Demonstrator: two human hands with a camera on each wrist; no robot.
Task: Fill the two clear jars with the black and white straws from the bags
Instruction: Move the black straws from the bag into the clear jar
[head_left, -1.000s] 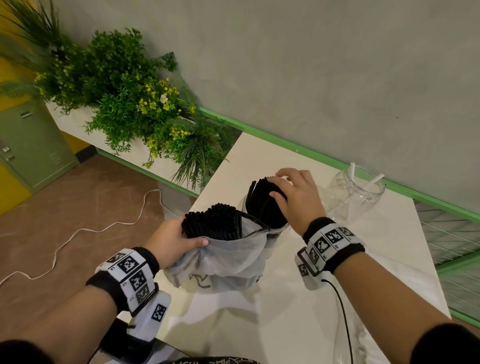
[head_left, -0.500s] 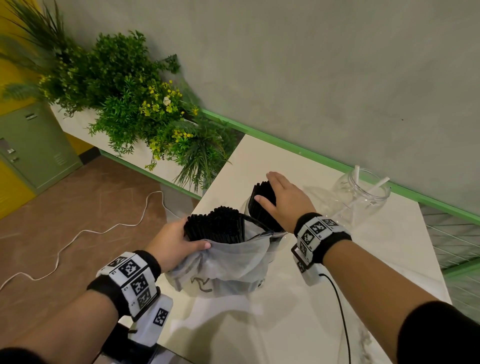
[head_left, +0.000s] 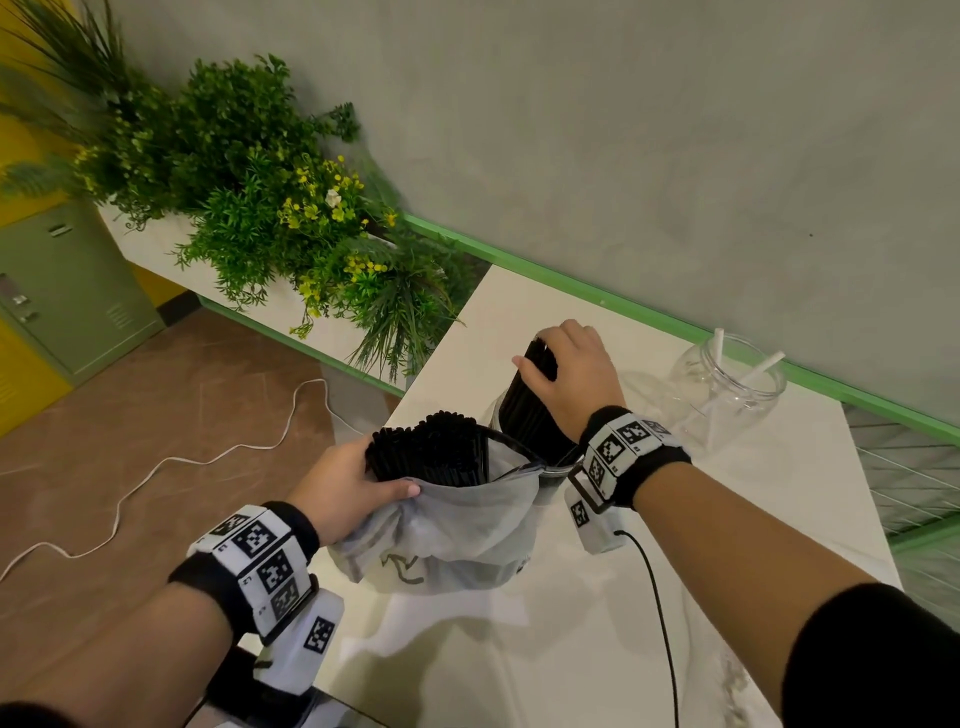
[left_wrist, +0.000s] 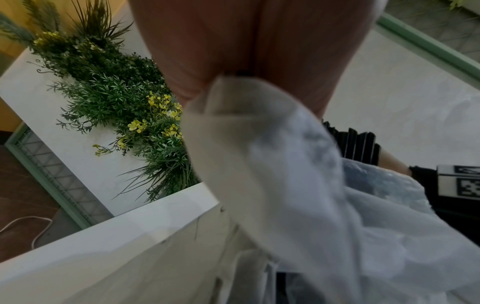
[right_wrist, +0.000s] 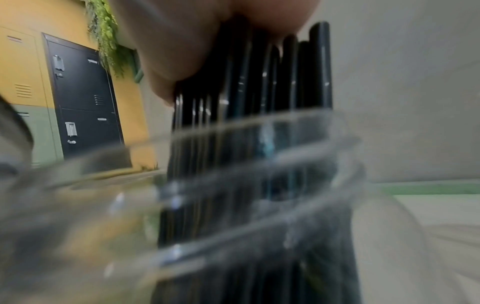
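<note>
A translucent plastic bag (head_left: 457, 540) stands on the white table (head_left: 571, 623), packed with upright black straws (head_left: 431, 454). My left hand (head_left: 353, 483) grips the bag's rim, thumb over the plastic; the left wrist view shows the same bag (left_wrist: 272, 164) bunched in the palm. Just behind the bag stands a clear jar (head_left: 558, 470), mostly hidden, with a bundle of black straws (head_left: 524, 410) upright in it. My right hand (head_left: 566, 374) is wrapped around the top of that bundle. Close up, the bundle (right_wrist: 259, 92) rises out of the jar's threaded rim (right_wrist: 259, 144). A second clear jar (head_left: 727, 395) at the back right holds two white straws (head_left: 761, 366).
A planter with green plants and yellow flowers (head_left: 291, 218) borders the table's left side. A grey wall with a green ledge (head_left: 623, 306) runs behind the table. A white cable (head_left: 156, 467) lies on the brown floor, left. A black cord (head_left: 660, 623) trails from my right wrist.
My right hand has turned from lying over the straw bundle's top to gripping it from the side, and the bundle now stands more upright in the jar. My left hand keeps its hold on the bag.
</note>
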